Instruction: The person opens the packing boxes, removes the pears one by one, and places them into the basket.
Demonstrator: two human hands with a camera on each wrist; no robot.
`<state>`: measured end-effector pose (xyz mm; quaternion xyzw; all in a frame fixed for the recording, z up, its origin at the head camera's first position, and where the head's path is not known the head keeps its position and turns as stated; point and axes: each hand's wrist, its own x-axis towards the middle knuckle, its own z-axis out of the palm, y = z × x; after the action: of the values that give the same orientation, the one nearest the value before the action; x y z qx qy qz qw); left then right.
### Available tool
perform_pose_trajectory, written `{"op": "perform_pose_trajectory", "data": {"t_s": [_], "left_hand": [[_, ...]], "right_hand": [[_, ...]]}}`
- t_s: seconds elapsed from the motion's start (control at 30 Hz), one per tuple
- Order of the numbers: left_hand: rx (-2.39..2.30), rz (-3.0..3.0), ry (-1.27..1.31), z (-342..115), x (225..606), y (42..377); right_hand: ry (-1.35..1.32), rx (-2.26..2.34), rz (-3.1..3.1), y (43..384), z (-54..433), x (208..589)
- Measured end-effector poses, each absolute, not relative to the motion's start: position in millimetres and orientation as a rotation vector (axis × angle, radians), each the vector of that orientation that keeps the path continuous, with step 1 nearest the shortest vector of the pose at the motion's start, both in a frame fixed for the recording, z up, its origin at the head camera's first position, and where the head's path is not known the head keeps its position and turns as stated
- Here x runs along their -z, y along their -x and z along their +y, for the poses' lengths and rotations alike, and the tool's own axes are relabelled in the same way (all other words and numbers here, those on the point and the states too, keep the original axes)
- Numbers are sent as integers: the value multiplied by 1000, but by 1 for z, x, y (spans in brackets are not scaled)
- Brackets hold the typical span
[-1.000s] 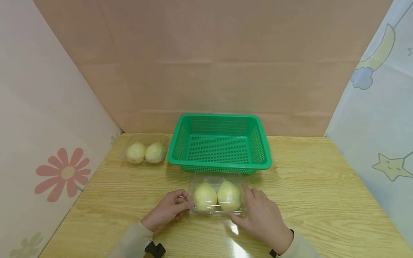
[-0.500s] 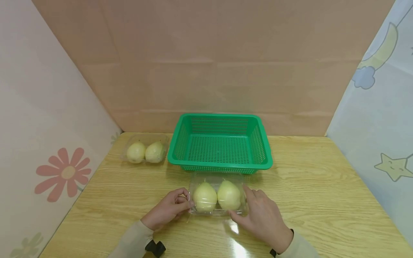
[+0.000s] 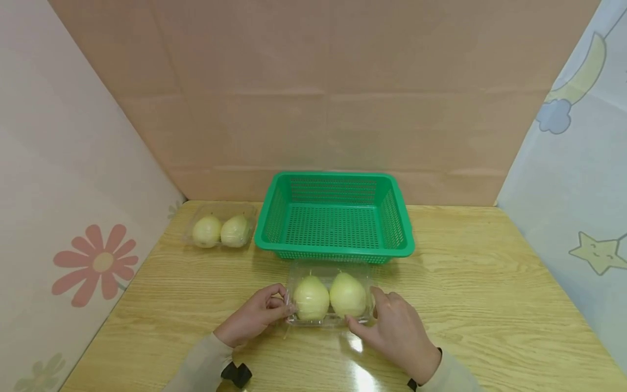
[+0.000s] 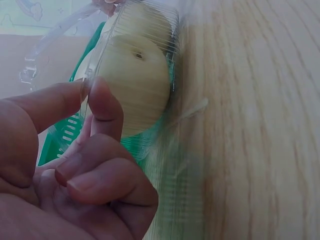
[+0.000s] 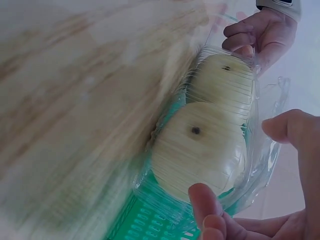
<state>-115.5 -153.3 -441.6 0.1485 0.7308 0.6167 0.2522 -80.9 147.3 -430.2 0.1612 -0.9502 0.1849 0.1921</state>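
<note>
the head camera looks forward and down from above the near part of the table, far enough back to take in the left hand, the right hand, the green basket and the walls. the left-wrist camera sits close behind the left hand, facing rightward along the clear pack, its view turned so the table stands at right. the right-wrist camera, just as near, faces back the other way, with the table at left and the left hand at upper right. all 3 views share the clear pack, its 2 pears and part of the green basket.
</note>
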Motion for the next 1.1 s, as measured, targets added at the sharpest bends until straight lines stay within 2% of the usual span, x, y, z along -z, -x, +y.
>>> {"op": "perform_pose_trajectory", "data": {"t_s": [0.53,0.97,1.1], "left_hand": [[-1639,2008,-391,-155,445,119],[-1676,2017,-337,-155,441,118],[-1682,2023,-300,-154,442,117]], "right_hand": [[-465,-588,-2615,84,149,428],[-189,-694,-2863,87,151,409],[-176,-803,-2919,88,153,409]]}}
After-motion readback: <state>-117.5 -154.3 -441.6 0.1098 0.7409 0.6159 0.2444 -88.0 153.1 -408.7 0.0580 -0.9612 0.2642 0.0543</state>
